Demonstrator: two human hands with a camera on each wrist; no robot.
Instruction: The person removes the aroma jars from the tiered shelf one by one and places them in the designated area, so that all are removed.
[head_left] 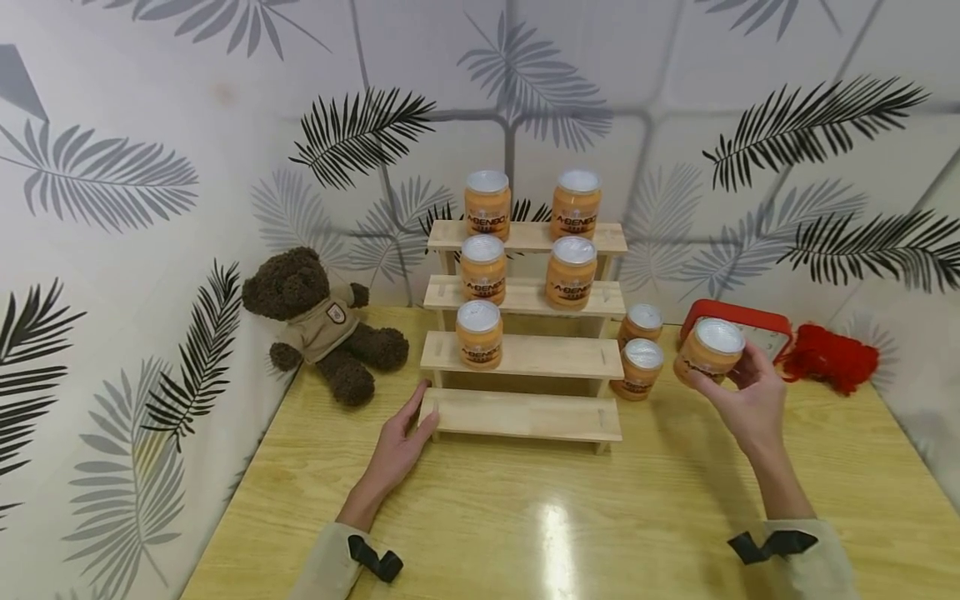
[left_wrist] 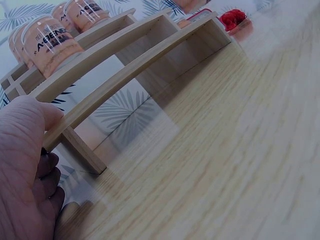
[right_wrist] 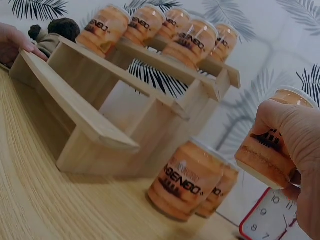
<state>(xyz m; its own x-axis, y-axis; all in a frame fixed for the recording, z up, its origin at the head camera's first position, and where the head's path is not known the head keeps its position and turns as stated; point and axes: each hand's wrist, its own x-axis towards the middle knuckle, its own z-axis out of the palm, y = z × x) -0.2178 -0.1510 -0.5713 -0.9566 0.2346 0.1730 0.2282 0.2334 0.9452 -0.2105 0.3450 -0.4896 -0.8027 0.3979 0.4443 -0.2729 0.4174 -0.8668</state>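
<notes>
A four-step wooden display rack (head_left: 517, 354) stands on the table, with orange jars on its upper three steps. At its left end my left hand (head_left: 400, 446) grips the lowest step, thumb on top and fingers curled at the side in the left wrist view. Off to the right of the rack, my right hand (head_left: 756, 404) holds an orange jar (head_left: 705, 358) with a silvery lid, raised above the table. Two more jars, a front one (head_left: 637, 379) and a rear one (head_left: 643, 321), stand on the table beside the rack's right side. The lowest step carries no jar.
A brown teddy bear (head_left: 330, 325) sits left of the rack against the wall. Behind the raised jar is a red-framed clock (head_left: 765, 329), partly hidden, with a red fluffy item (head_left: 834, 358) to its right. A leaf-patterned wall (head_left: 660, 50) closes off the back.
</notes>
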